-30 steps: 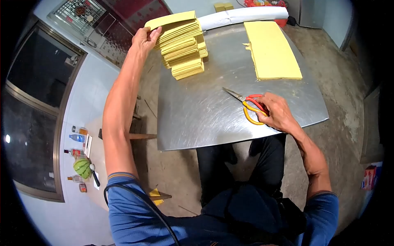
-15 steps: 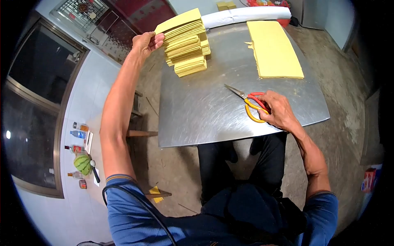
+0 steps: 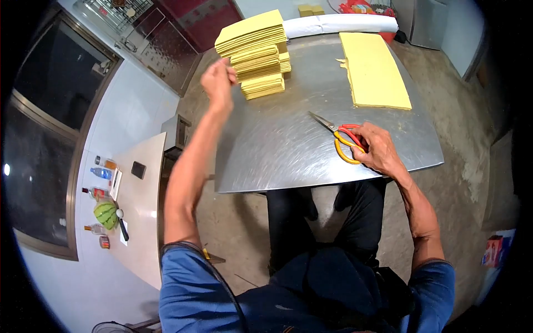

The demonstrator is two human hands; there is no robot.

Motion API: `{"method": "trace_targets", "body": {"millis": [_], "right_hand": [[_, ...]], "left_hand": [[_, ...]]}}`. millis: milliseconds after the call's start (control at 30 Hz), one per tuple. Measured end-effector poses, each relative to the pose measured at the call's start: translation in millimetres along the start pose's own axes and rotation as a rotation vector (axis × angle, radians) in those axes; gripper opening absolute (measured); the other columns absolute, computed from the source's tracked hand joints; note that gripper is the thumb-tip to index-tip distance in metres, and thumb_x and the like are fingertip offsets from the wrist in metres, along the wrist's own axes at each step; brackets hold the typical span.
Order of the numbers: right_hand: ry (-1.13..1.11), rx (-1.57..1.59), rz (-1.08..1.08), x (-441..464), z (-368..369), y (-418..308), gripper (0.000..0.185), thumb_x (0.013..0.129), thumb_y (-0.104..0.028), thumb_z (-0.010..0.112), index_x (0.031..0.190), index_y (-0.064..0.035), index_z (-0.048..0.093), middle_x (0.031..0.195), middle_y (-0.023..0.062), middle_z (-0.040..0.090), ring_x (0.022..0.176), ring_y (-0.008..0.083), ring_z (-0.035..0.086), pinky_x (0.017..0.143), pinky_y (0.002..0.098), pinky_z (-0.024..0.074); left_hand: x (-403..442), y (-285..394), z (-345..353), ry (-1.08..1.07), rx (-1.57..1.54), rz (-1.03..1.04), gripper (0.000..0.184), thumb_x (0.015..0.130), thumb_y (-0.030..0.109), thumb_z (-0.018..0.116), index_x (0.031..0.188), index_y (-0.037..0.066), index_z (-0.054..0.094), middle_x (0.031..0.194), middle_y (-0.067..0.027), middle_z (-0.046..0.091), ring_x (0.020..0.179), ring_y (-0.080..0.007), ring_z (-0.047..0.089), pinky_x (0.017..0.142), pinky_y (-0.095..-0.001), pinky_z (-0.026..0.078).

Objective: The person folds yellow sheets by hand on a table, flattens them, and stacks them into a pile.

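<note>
My right hand (image 3: pixel 377 149) is closed around the red and yellow handles of a pair of scissors (image 3: pixel 347 143), whose narrow blades lie slightly apart and point to the upper left over the metal table (image 3: pixel 277 147). Left of the paper stack, my left hand (image 3: pixel 218 83) is raised with fingers curled together, a little blurred, and I see nothing in it. The stack (image 3: pixel 252 53) is made of yellow folded paper in several uneven bundles, with a wide sheet on top. To the right lies a larger flat pile of yellow paper (image 3: pixel 377 69), with a torn scrap at its left edge.
A long white roll (image 3: pixel 341 25) lies along the table's far edge. At the left, a side table (image 3: pixel 141 202) carries a phone (image 3: pixel 138 170), a watermelon (image 3: pixel 105 215) and several bottles. A red bag (image 3: pixel 361 6) is beyond the roll.
My left hand has let go of the top sheet's left edge and moved down and toward me. The sheet now lies on the stack. My right hand keeps the scissors almost in place.
</note>
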State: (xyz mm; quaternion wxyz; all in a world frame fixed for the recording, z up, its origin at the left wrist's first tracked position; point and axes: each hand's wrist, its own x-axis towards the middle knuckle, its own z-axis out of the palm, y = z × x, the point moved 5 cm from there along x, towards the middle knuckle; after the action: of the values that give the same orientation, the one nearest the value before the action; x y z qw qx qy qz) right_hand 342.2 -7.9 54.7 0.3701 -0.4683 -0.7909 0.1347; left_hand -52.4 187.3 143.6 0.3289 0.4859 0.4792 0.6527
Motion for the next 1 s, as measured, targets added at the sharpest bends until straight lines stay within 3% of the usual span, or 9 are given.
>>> {"method": "trace_targets", "body": {"millis": [167,467,667,800,900,1000], "right_hand": [[-0.036,-0.047,0.048,1,-1,-6,0.036,0.081,-0.011,0.081,0.114,0.0008,0.075,0.089,0.0163,0.066,0.077,0.0322,0.067,0.07,0.0422,0.0545],[-0.047,-0.147,0.123,-2,5,-8,0.037,0.083,-0.013,0.081,0.116,0.0009,0.074,0.092,0.017,0.068,0.08,0.0317,0.068,0.073,0.042,0.0544],[-0.069,-0.141,0.161,-1,5,-15,0.038,0.085,-0.014,0.081,0.119,0.0008,0.073,0.095,0.0176,0.069,0.082,0.0315,0.07,0.076,0.0416,0.0566],[-0.082,-0.167,0.158,-1,6,-12,0.038,0.085,-0.013,0.081,0.12,-0.0003,0.071,0.094,0.0157,0.066,0.08,0.0282,0.067,0.075,0.0394,0.0548],[-0.109,-0.218,0.16,-1,6,-9,0.035,0.089,-0.013,0.079,0.119,0.0022,0.071,0.093,0.01,0.069,0.078,0.0205,0.067,0.074,0.0361,0.0545],[-0.094,0.089,0.352,-2,10,22,0.029,0.096,-0.012,0.075,0.119,0.0056,0.072,0.095,0.0019,0.071,0.079,0.0106,0.064,0.073,0.0306,0.0531]], "left_hand": [[-92,-81,18,-0.049,-0.084,-0.127,0.025,0.113,0.013,0.053,0.123,-0.002,0.07,0.078,-0.0056,0.069,0.059,-0.0089,0.058,0.054,-0.0266,0.047],[-124,-92,40,-0.252,0.049,-0.09,0.026,0.11,0.011,0.054,0.124,-0.003,0.071,0.085,-0.0042,0.072,0.066,-0.0069,0.059,0.062,-0.0242,0.05],[-124,-99,40,-0.244,0.081,-0.054,0.024,0.108,0.01,0.056,0.12,0.0,0.074,0.085,-0.005,0.075,0.067,-0.0084,0.065,0.063,-0.026,0.053],[-121,-107,40,-0.241,0.11,-0.036,0.024,0.105,0.011,0.057,0.118,0.002,0.076,0.084,-0.006,0.078,0.068,-0.0117,0.07,0.066,-0.0294,0.056],[-117,-112,39,-0.241,0.178,0.025,0.025,0.104,0.011,0.058,0.118,0.003,0.076,0.087,-0.0072,0.08,0.069,-0.0143,0.072,0.068,-0.0324,0.058],[-117,-111,39,-0.235,0.186,0.011,0.025,0.104,0.012,0.057,0.118,0.004,0.077,0.088,-0.0077,0.08,0.071,-0.0161,0.073,0.071,-0.0337,0.058]]}}
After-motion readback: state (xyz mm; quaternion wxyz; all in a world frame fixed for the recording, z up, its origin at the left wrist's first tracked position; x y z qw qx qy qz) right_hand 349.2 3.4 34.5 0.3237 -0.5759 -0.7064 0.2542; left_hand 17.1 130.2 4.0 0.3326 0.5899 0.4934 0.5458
